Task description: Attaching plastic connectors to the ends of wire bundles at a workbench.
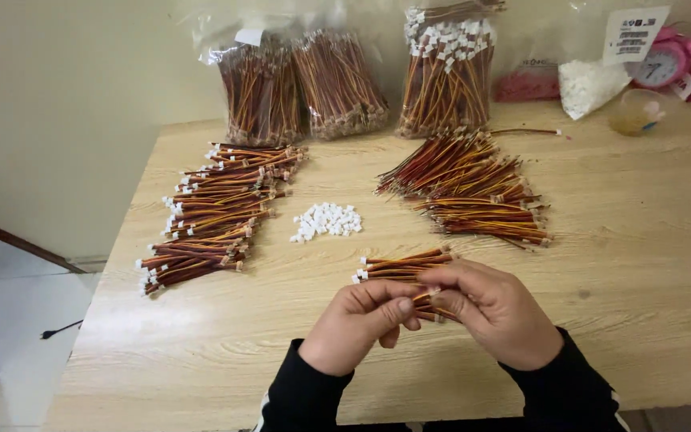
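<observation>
The pale wooden bench [649, 264] fills the view, both hands low at its near edge. Far beyond the hands, against the wall, stand clear bags of wire leads [337, 84]. Ahead and left of the left hand lies a long stack of finished leads [213, 212] with white plugs; ahead and right of the right hand, a fanned pile of bare-ended leads [473, 188]. Just ahead of both hands sits a small bundle of leads [405, 266], and beyond that a little heap of white connector housings [325, 220]. The left hand [357, 324] pinches thumb to fingertips on something tiny (too small to tell what). The right hand [493, 308] grips a wire lead [425, 302] between the two hands.
</observation>
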